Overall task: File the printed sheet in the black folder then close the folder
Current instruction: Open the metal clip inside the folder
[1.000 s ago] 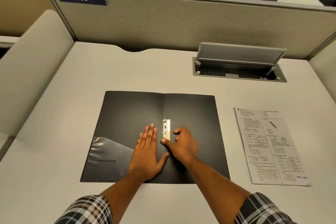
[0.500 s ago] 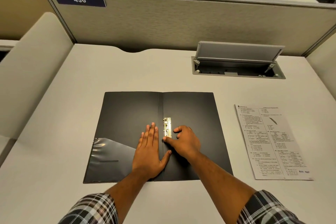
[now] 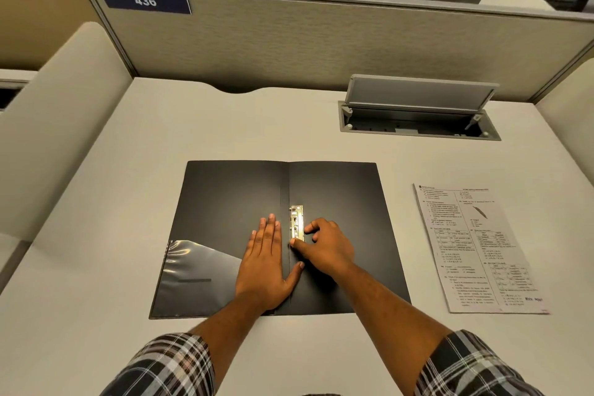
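Note:
The black folder (image 3: 225, 202) lies open and flat on the desk, with a clear pocket (image 3: 199, 270) on its left flap and a metal clip (image 3: 297, 223) beside the spine. My left hand (image 3: 265, 264) presses flat on the left flap next to the spine, fingers together. My right hand (image 3: 324, 246) rests on the right flap, its thumb and forefinger touching the lower end of the clip. The printed sheet (image 3: 475, 247) lies flat on the desk to the right of the folder, apart from both hands.
An open grey cable box (image 3: 418, 116) with a raised lid sits in the desk at the back right. A fabric partition (image 3: 321, 42) with a sign reading 436 closes the back; padded dividers stand at both sides.
Both hands stay where they were on the folder. Only the view has shifted slightly.

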Demonstrator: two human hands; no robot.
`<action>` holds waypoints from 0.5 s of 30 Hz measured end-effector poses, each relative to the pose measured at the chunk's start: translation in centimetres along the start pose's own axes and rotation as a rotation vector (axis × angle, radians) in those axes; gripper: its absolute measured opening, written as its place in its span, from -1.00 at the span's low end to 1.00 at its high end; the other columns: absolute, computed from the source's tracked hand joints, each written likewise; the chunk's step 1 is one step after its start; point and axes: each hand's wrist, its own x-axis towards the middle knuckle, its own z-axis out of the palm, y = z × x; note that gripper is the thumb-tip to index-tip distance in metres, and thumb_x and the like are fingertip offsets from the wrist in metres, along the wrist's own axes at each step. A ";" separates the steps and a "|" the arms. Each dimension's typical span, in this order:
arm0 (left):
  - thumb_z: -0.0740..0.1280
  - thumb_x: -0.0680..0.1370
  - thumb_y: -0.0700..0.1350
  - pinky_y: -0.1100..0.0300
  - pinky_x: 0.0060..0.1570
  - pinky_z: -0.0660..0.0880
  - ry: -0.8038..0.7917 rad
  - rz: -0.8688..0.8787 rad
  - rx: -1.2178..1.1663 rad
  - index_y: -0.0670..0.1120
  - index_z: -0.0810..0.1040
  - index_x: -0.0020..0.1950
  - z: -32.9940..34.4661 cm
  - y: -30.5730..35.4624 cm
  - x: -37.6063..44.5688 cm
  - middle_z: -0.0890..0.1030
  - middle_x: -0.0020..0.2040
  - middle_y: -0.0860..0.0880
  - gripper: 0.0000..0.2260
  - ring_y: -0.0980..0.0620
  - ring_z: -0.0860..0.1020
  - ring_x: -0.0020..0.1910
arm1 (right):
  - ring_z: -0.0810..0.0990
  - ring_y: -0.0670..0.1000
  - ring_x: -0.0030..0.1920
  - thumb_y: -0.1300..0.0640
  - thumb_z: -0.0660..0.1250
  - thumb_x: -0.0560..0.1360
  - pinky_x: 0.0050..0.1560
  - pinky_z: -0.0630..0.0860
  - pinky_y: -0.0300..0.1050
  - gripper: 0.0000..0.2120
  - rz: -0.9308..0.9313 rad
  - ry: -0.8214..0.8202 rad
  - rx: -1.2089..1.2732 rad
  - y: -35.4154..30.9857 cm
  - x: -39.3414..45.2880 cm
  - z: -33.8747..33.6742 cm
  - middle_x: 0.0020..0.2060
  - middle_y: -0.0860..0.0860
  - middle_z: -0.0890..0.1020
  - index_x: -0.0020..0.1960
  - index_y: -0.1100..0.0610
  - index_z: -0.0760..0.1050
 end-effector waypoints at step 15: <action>-0.09 0.52 0.47 -0.01 0.56 -0.11 -0.005 0.001 -0.008 -0.06 -0.23 0.61 0.1 -0.1 -0.1 -0.23 0.63 -0.02 -0.14 -0.01 -0.24 0.60 | 0.55 -0.08 -0.10 -0.30 0.46 0.39 -0.29 0.38 -0.25 -0.59 -0.051 0.012 -0.147 -0.4 0.0 0.2 0.03 -0.09 0.54 0.07 -0.09 0.45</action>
